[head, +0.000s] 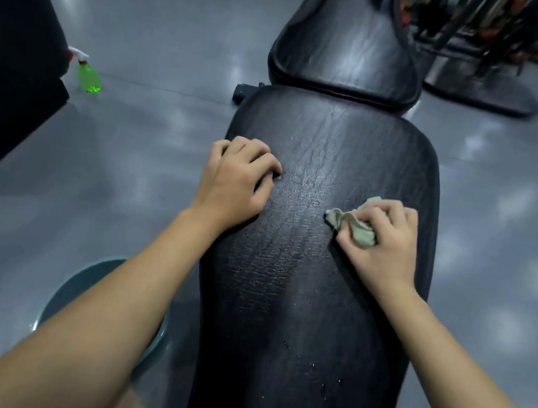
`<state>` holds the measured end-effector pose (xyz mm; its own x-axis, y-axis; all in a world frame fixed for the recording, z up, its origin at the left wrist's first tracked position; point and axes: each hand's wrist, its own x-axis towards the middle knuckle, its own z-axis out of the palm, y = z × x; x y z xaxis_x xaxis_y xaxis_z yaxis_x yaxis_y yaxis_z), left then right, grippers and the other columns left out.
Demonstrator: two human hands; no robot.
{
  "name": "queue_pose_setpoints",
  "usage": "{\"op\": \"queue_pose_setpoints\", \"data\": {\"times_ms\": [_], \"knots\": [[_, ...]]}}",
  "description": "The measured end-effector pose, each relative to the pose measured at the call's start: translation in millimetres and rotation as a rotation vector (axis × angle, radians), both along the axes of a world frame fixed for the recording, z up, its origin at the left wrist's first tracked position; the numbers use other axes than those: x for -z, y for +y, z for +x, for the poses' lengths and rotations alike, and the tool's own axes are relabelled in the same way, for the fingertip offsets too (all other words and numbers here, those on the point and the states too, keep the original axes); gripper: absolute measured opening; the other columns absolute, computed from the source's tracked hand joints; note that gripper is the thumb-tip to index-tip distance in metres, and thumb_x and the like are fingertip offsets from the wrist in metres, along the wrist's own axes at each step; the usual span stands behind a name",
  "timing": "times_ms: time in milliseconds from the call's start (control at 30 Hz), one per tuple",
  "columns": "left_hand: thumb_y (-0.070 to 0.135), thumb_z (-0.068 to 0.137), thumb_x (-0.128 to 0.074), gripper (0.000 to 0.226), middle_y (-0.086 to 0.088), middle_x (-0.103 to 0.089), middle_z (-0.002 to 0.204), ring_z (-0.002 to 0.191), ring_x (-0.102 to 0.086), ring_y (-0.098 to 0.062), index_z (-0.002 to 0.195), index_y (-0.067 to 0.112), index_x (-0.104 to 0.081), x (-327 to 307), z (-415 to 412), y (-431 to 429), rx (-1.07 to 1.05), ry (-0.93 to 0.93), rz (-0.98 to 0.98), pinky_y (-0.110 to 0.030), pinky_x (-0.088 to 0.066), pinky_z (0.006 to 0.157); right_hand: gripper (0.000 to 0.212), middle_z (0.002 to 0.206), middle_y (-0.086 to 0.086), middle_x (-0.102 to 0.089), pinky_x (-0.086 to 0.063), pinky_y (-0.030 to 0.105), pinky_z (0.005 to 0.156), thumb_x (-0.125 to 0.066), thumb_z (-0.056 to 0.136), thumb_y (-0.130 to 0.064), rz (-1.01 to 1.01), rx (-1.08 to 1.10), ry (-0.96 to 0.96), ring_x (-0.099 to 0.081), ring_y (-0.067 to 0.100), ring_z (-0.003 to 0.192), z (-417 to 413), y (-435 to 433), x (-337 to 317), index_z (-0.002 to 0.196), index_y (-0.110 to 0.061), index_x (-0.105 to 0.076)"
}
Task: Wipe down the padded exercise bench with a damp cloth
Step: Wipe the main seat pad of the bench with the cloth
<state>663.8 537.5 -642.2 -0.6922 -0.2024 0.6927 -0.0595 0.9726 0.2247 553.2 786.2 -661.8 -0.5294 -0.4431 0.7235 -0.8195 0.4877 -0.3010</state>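
A black padded bench [312, 278] runs away from me down the middle of the view, its cracked vinyl glistening with water drops near me. Beyond it lies a second, narrower black pad [347, 50]. My right hand [382, 239] grips a crumpled grey-green cloth [354, 223] and holds it against the right side of the pad. My left hand [236, 182] rests on the pad's left edge with its fingers curled under, holding nothing.
A green spray bottle [88, 74] stands on the grey floor at the left, beside a large black box [10, 50]. A teal basin [78, 291] sits on the floor under my left forearm. Dark equipment racks [488, 37] fill the far right.
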Motion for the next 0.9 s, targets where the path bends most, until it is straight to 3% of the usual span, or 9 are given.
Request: {"op": "queue_pose_setpoints", "data": {"times_ms": [133, 300, 400, 533, 733, 900], "knots": [[0.022, 0.088, -0.06, 0.011, 0.002, -0.059, 0.101, 0.099, -0.056, -0.024, 0.095, 0.022, -0.068, 2.0, -4.2, 4.2, -0.03, 0.002, -0.015, -0.043, -0.039, 0.09, 0.02, 0.098, 0.003, -0.062, -0.048, 0.048, 0.076, -0.068, 0.083, -0.033, 0.047, 0.158, 0.062, -0.053, 0.033, 0.087, 11.0, -8.7, 2.7, 0.08, -0.014, -0.067], [0.025, 0.091, -0.057, 0.011, -0.002, -0.059, 0.098, 0.095, -0.055, -0.028, 0.094, 0.019, -0.066, 4.3, -5.5, 5.2, -0.031, 0.029, -0.052, -0.045, -0.041, 0.087, 0.019, 0.101, 0.003, -0.062, -0.048, 0.048, 0.076, -0.069, 0.083, -0.034, 0.08, 0.167, 0.04, -0.053, 0.032, 0.087, 12.8, -7.3, -0.7, 0.082, -0.015, -0.066], [0.031, 0.092, -0.054, 0.016, -0.005, -0.057, 0.098, 0.093, -0.053, -0.031, 0.093, 0.017, -0.062, 2.5, -12.6, 12.3, -0.135, -0.035, -0.069, -0.048, -0.041, 0.087, 0.019, 0.101, 0.002, -0.062, -0.047, 0.047, 0.077, -0.07, 0.083, -0.033, 0.08, 0.176, 0.021, -0.052, 0.031, 0.087, 15.4, -8.4, -0.2, 0.082, -0.015, -0.066], [0.032, 0.091, -0.053, 0.018, -0.009, -0.055, 0.1, 0.096, -0.051, -0.034, 0.095, 0.014, -0.058, 1.1, -20.7, 25.4, -0.135, -0.092, -0.075, -0.05, -0.039, 0.092, 0.02, 0.103, 0.001, -0.061, -0.047, 0.046, 0.078, -0.069, 0.084, -0.035, 0.071, 0.223, -0.005, -0.051, 0.029, 0.088, 20.3, -5.8, 0.6, 0.084, -0.016, -0.066], [0.028, 0.091, -0.056, 0.018, -0.007, -0.059, 0.104, 0.101, -0.054, -0.032, 0.097, 0.013, -0.064, 6.5, -6.2, 14.9, 0.014, -0.013, 0.011, -0.049, -0.039, 0.105, 0.02, 0.106, -0.002, -0.059, -0.043, 0.042, 0.078, -0.066, 0.083, -0.04, 0.117, 0.327, -0.052, -0.049, 0.029, 0.091, 29.2, -15.8, -2.2, 0.086, -0.02, -0.063], [0.022, 0.088, -0.057, 0.017, -0.006, -0.058, 0.098, 0.096, -0.054, -0.032, 0.098, 0.013, -0.066, 6.0, -5.1, 16.3, 0.014, -0.017, 0.066, -0.05, -0.036, 0.111, 0.021, 0.106, -0.001, -0.059, -0.043, 0.042, 0.078, -0.064, 0.083, -0.04, 0.112, 0.325, -0.056, -0.049, 0.029, 0.092, 29.1, -15.2, -1.1, 0.086, -0.019, -0.064]]}}
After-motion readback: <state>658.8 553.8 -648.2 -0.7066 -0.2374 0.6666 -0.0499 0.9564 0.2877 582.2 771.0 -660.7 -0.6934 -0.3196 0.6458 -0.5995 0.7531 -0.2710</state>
